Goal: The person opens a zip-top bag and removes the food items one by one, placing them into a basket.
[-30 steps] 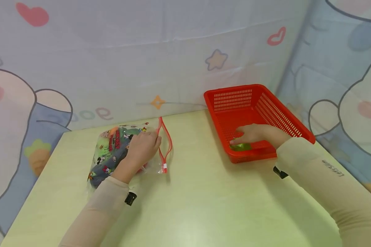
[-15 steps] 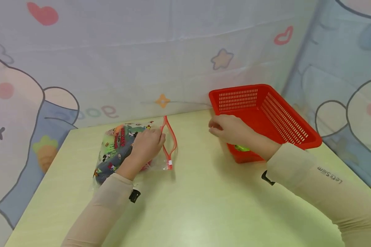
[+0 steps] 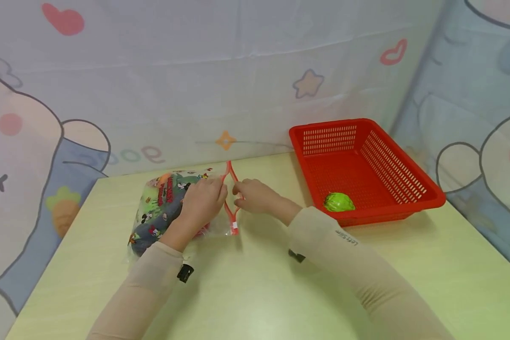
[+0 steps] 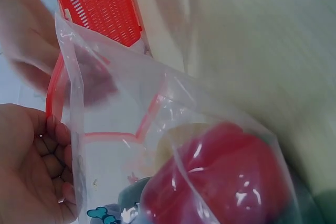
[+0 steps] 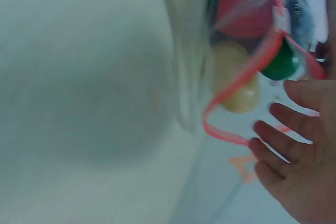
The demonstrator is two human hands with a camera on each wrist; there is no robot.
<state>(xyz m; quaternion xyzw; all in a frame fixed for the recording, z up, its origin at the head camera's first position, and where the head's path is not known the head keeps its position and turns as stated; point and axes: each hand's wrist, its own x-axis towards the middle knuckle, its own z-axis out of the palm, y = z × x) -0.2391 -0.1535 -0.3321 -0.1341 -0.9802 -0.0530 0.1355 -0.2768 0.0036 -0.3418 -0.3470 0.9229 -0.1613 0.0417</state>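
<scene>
A clear zip bag (image 3: 159,208) with cartoon prints and red zip edges lies on the table at the left, its mouth spread toward the right. My left hand (image 3: 200,200) pinches the upper zip edge. Close to the red edge at the mouth is my right hand (image 3: 257,198), its fingers (image 5: 281,140) spread and nothing in them. Through the plastic show a shiny red pepper-like thing (image 4: 215,182), a pale yellow rounded thing (image 5: 236,85) and a dark green one (image 5: 282,61). A light green cabbage-like ball (image 3: 339,201) sits in the near left corner of the red basket (image 3: 391,210).
The basket stands at the back right of the pale yellow-green table (image 3: 255,293). Behind the table hangs a printed cloth (image 3: 174,94), with another side of cloth (image 3: 463,108) on the right.
My right hand has come out of the basket and moved left to the bag's mouth, leaving the green ball behind. The left hand keeps its hold on the bag.
</scene>
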